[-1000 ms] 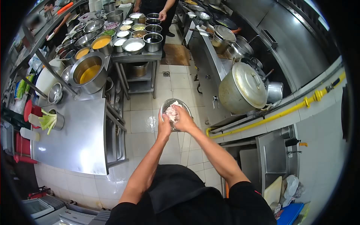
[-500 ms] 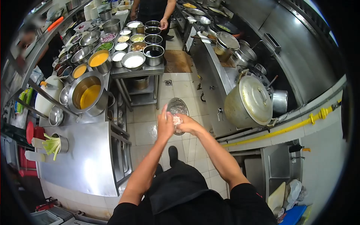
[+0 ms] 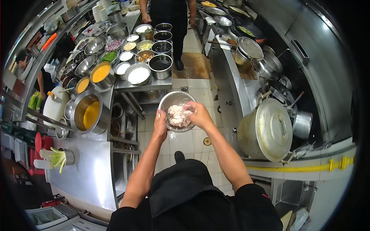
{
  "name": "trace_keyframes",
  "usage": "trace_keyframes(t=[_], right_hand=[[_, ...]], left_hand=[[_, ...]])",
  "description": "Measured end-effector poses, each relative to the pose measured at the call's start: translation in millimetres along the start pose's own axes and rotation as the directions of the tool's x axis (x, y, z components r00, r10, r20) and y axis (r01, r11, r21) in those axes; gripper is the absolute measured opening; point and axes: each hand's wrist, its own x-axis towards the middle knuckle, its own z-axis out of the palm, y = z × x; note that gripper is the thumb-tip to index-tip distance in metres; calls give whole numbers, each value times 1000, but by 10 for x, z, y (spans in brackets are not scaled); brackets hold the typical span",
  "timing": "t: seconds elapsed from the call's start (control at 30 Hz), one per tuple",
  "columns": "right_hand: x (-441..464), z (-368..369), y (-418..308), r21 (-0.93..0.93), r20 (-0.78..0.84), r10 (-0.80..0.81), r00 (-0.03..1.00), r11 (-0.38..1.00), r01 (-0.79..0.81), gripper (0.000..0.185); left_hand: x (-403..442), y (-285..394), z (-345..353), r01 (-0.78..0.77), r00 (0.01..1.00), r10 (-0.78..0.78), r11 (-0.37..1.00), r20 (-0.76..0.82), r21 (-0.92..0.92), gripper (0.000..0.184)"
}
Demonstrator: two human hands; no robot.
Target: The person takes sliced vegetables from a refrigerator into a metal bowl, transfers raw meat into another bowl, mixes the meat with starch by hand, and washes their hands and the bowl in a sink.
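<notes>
A steel mixing bowl (image 3: 164,101) is held in front of me above the floor, its open top toward me. My left hand (image 3: 160,122) grips the bowl's left side, thumb near the rim and the other fingers hidden beneath. In the bowl lies a lumpy, pale pink mixture (image 3: 178,116) that looks like raw minced meat. My right hand (image 3: 199,115) reaches over the bowl's right edge, its fingers curled into the mixture, with pale bits stuck to them.
A large lidded pot (image 3: 271,131) stands at right above a yellow pipe (image 3: 300,168). At left are a steel counter (image 3: 86,169), a deep pot of orange liquid (image 3: 90,115) and several ingredient containers. A person in black (image 3: 169,19) stands ahead in the aisle.
My hands have moved apart; the left now grips the bowl and the right works in the mixture. The bowl appears higher and more fully in view. The person ahead has shifted right.
</notes>
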Motion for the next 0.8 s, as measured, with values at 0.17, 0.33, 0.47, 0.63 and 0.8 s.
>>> trace_keyframes(t=[0.17,0.33,0.47,0.63,0.8], right_hand=[[366,-35,-90,-465,174,115,978,885,-22,32],[751,-385,-159,-100,114,-3,993,995,15,45],[950,194,113,-561,126,-53,991,820,115,60],[1631,485,130,-536,173,-8,985,838,101,53],[2189,596,-378,-573,83,-333,939,755,319,45]], left_hand=[[227,-79,44,32,999,-32,998,-15,48,55],[498,-45,-237,44,998,-44,999,-44,1,59],[783,19,-319,-28,998,30,999,-61,35,59],[1307,141,-522,86,982,-93,995,-166,-49,57],[1918,863,-720,21,988,-40,992,-148,-125,56]])
